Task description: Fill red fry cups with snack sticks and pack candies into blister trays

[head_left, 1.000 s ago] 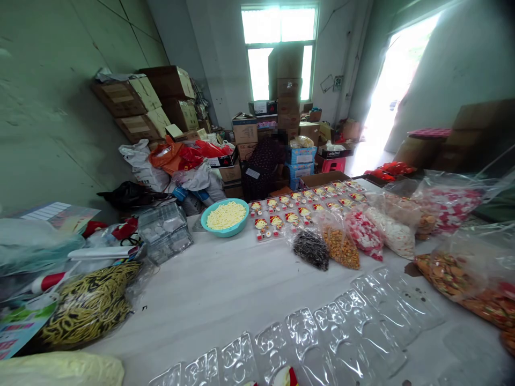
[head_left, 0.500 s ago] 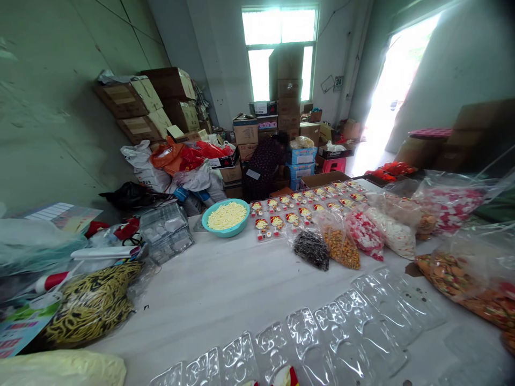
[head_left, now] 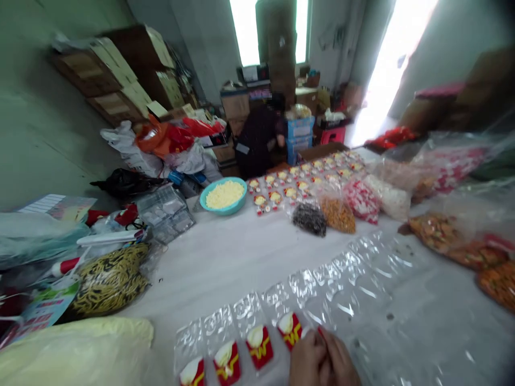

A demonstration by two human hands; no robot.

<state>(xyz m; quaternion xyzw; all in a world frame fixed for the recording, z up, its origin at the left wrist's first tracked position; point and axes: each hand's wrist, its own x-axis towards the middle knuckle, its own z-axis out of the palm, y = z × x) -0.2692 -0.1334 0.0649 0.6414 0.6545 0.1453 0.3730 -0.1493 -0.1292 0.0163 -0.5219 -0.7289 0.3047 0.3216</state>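
the left hand (head_left: 308, 359) and right hand (head_left: 340, 359) have come into view, fingers bunched side by side at a red edge (head_left: 321, 331); whether they pinch it, i cannot tell. red-and-yellow pieces (head_left: 259, 348) lie in clear trays (head_left: 276, 296) beside them on the white table (head_left: 189, 268).

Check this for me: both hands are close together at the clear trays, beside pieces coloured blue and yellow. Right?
Not quite: the head view shows red and yellow pieces, not blue. The left hand and right hand are close together at the clear trays.
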